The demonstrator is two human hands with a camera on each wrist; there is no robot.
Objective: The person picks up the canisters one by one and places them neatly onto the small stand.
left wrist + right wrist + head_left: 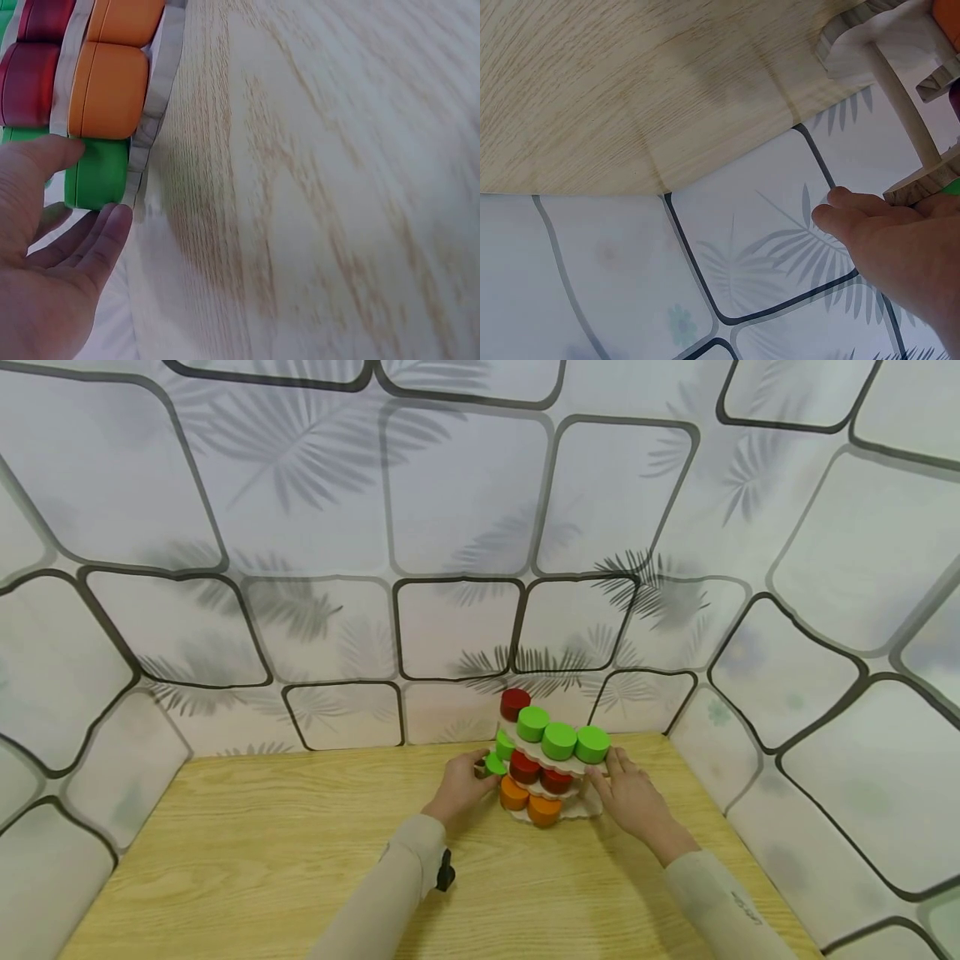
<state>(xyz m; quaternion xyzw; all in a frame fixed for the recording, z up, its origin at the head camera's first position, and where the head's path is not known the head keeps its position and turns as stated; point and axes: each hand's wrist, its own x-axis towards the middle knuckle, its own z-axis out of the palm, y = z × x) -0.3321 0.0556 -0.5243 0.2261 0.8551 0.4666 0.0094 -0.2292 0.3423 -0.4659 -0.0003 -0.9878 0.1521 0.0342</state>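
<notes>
A tiered wooden stand (581,808) with scalloped boards bears round blocks in red, green and orange. At its left side my left hand (463,783) pinches a green round block (101,174), thumb on one side and fingertips on the other, close to the lowest board beside an orange block (112,90). My right hand (633,793) rests against the right edge of the top board (930,178), its fingers fairly straight. Green blocks (559,741) and a red block (515,703) sit on that top board. Red blocks (524,767) stand on the tier below.
The stand is on a wood-grain table (300,843), near its back edge. Patterned walls (465,627) enclose the back and both sides, with the right one close to my right hand. A wooden post (906,109) joins the boards. A black strap piece (446,871) sits at the left cuff.
</notes>
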